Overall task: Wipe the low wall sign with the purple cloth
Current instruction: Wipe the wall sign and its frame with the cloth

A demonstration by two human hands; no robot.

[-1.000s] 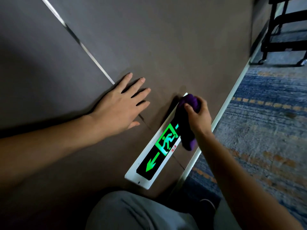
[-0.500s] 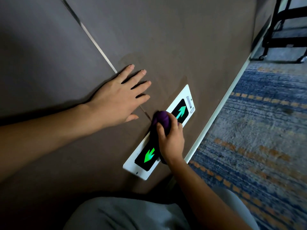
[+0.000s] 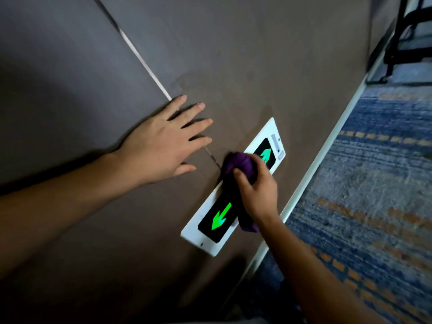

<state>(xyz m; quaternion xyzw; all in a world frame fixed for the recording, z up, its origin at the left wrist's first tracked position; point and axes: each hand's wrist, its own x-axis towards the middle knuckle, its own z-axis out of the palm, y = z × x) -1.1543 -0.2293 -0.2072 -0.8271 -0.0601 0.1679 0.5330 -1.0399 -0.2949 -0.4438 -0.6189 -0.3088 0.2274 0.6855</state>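
Note:
The low wall sign (image 3: pixel 205 232) is a long white-framed panel with lit green arrows on black, fixed to the brown wall just above the skirting. My right hand (image 3: pixel 257 195) grips the bunched purple cloth (image 3: pixel 240 163) and presses it on the middle of the sign, covering the centre picture. One cloth end hangs below my wrist. My left hand (image 3: pixel 161 146) lies flat on the wall, fingers spread, to the upper left of the sign and apart from it.
A white skirting strip (image 3: pixel 327 148) runs along the wall's foot. Blue and orange patterned carpet (image 3: pixel 374 195) fills the right side. Black metal furniture legs (image 3: pixel 397 43) stand at the top right. A thin metal joint strip (image 3: pixel 140 59) crosses the wall.
My right hand slid the cloth from the sign's far end down to its middle, uncovering the far arrow. Since half a second ago it has barely moved. My left hand stayed planted.

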